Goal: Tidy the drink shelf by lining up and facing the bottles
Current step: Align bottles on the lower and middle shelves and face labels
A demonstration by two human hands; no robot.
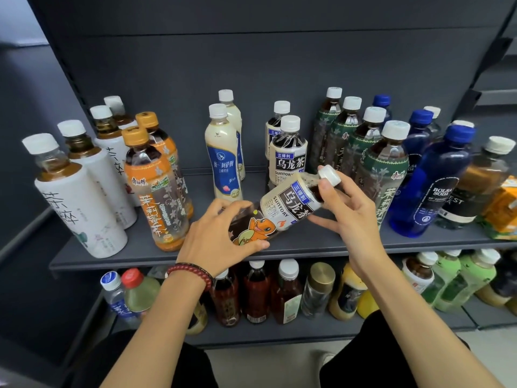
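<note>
Fingers point(232, 204) of the left grip point(218, 233) curl over the lower end of an oolong tea bottle point(282, 208), so this grip is clamped on it from the near left. The right grip point(347, 208) is clamped on the same bottle at its neck end, with one fingertip against the neck just below the white cap point(330, 175) and another digit reaching along the underside of the cream label. The bottle is tilted, cap up and to the right, base down and to the left. An orange cartoon figure shows on its side. It is held over the near middle of the dark grey shelf point(112, 261); the left grip hides its base, so whether it touches the shelf cannot be told. A bracelet point(193, 271) of dark red beads circles the left wrist.

Just behind the held bottle, two upright oolong bottles point(289, 155) stand one behind the other. To their left are two cream milk tea bottles point(223, 155) with blue labels, then orange-labelled tea bottles point(156, 186), then white-sleeved bottles point(81, 208) in a file at the far left. To the right, green-labelled bottles point(383, 175) stand in a file, then blue soda bottles point(430, 186), an amber bottle point(475, 186) with a dark label, and an orange carton point(503, 205) at the edge. More bottles fill the lower shelf point(405, 336).
</note>
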